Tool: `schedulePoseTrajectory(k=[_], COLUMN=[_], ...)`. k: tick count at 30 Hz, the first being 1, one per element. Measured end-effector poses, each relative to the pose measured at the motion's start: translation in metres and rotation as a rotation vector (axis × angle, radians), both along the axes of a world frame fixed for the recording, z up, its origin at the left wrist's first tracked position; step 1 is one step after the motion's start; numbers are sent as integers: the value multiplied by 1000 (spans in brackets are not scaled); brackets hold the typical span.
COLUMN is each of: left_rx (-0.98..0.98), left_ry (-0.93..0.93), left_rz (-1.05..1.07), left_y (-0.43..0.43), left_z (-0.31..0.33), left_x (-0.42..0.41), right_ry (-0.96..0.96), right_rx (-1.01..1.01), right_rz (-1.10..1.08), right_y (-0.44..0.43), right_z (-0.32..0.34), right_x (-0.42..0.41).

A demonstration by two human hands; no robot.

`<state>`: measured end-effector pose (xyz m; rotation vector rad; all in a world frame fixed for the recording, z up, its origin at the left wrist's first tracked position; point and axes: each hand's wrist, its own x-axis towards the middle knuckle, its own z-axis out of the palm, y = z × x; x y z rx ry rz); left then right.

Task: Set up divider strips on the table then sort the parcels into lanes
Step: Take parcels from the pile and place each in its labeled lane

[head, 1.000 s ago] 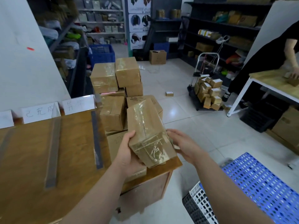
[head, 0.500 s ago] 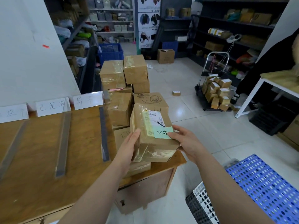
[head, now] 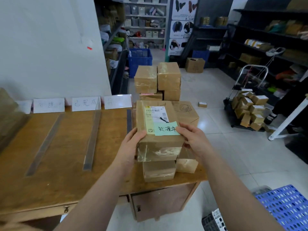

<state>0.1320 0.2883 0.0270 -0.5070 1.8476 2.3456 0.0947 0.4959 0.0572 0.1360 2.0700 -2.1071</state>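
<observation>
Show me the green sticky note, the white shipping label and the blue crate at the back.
green sticky note [head: 165, 129]: head view, middle of the paper, on the handwriting.
white shipping label [head: 155, 114]: head view, its middle.
blue crate [head: 140, 60]: head view, front wall.

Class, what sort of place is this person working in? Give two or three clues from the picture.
Most likely a parcel warehouse or dispatch room: taped parcels piled at the end of the table, stock shelves lining the walls, and a hand trolley loaded with small boxes.
</observation>
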Motion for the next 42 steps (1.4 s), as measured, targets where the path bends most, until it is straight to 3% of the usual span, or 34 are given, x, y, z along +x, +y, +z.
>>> schedulePoseTrajectory(k=[11,15,25,42], left_rx=[-106,-268,-343,-322], left_ry=[77,91,-9,-90], left_rz=[191,186,233,221], left_y=[-150,-225,-398,-570], left_z=[33,44,54,8], left_x=[32,50,70,-42], right_ry=[61,64,20,-114], right_rx=[2,-21,-39,40], right_rz=[190,232,303,371], right_y=[-173,-253,-430,-604], right_z=[28,33,29,-23], right_x=[-8,1,13,-111])
